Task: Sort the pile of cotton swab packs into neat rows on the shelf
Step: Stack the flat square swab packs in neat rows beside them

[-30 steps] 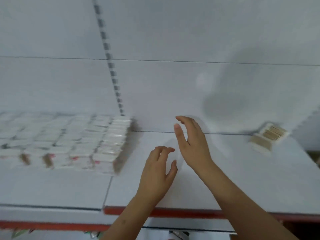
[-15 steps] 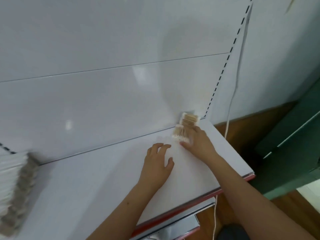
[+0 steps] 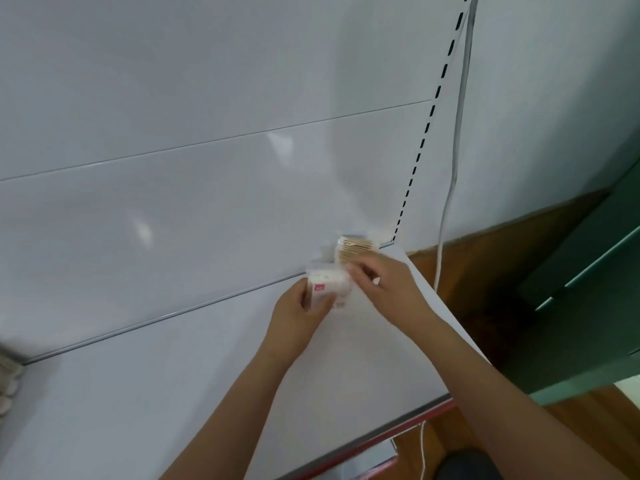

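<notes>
A cotton swab pack [image 3: 329, 287], white with a small red label, is lifted just above the white shelf [image 3: 173, 393] near its back right corner. My left hand [image 3: 299, 318] grips the pack's left side. My right hand [image 3: 384, 287] pinches its right edge. A second pack [image 3: 356, 249] with tan wooden sticks showing lies behind them against the back panel. The ends of the sorted rows of packs [image 3: 7, 379] peek in at the far left edge, blurred.
The shelf's red front edge [image 3: 415, 420] runs diagonally at the lower right. A slotted upright [image 3: 429, 123] and a white cable [image 3: 450, 174] stand at the shelf's right end. A dark green cabinet [image 3: 588, 289] and wooden floor lie beyond.
The view swung right, away from the sorted rows. My right hand reached the packs in the corner, and both hands now hold one pack lifted off the shelf.
</notes>
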Motion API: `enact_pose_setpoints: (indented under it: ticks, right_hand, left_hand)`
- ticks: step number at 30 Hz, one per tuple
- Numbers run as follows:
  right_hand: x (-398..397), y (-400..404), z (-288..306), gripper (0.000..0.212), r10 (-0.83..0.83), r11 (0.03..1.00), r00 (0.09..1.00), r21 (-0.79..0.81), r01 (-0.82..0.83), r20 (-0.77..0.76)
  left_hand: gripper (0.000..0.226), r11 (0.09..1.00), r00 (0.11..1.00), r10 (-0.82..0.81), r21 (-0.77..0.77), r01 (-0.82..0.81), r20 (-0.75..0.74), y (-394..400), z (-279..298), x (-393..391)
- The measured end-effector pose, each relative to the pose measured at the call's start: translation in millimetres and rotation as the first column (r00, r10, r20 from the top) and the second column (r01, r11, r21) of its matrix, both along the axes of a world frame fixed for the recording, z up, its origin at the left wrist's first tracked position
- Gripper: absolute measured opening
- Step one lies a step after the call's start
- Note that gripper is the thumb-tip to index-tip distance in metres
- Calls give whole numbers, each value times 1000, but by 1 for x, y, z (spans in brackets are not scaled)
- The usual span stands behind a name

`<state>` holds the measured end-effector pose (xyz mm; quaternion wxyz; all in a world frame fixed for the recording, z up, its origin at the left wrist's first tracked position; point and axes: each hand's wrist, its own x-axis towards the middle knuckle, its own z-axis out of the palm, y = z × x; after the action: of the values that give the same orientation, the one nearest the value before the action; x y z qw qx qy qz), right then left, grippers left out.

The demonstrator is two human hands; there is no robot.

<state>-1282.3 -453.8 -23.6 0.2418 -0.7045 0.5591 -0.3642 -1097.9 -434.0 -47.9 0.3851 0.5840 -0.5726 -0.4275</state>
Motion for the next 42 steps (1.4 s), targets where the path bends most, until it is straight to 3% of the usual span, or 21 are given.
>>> enact_pose_setpoints:
  ticks: [3,5,8,11,13,15,20,22,26,30,32,34,36,38,42]
  right_hand:
    - [-14,-28,-12,33,-273,962,961,-20,273,-41]
    - [-19,-43,-23,50,-249,962,966,94,256,-76]
    - [-14,-47,-36,34,-234,958,972,173,227,19]
    - [-1,-27,-31,20,-300,954,949,50,296,98]
    - [14,-7,-27,24,-284,939,945,-153,309,165]
    - [34,13,-29,32,-233,914,963,-307,264,135]
    - [63,39,-49,56,-135,930,989,-352,106,-59]
    - [65,44,-49,59,-114,939,990,-336,79,-88]
    - [73,56,-36,54,44,960,992,-271,-75,-120]
    - [80,61,-19,42,31,970,995,-242,-8,92]
    - [86,57,-12,44,6,999,983,-40,2,181]
    - [95,56,-8,65,79,972,961,194,-133,264]
    - [107,58,-6,74,171,901,895,301,-311,413]
    - [121,63,-4,63,233,852,844,318,-417,482]
    - [156,66,-11,33,248,879,898,305,-366,363]
  left_hand:
    - [22,978,967,154,168,-121,-201,1,-3,-4]
    - [21,962,948,210,222,-157,-240,4,-5,-2]
    - [19,948,916,257,265,-177,-309,4,-2,5]
    - [18,936,895,291,294,-194,-337,5,1,13]
    - [21,927,865,314,325,-190,-392,6,3,14]
    - [29,938,843,280,317,-139,-460,10,8,10]
    - [42,924,719,321,372,-93,-617,14,25,2]
    - [47,927,710,310,368,-77,-632,18,27,9]
    - [36,976,810,132,218,-5,-571,31,25,28]
    - [37,979,829,156,199,-55,-538,41,22,52]
    - [37,979,865,157,190,-73,-476,49,23,66]
    - [36,988,910,107,147,-52,-401,60,26,80]
    - [36,996,949,46,91,-18,-311,71,28,94]
    - [40,997,975,13,71,3,-222,81,29,111]
    - [50,996,995,89,-16,-88,35,103,15,156]
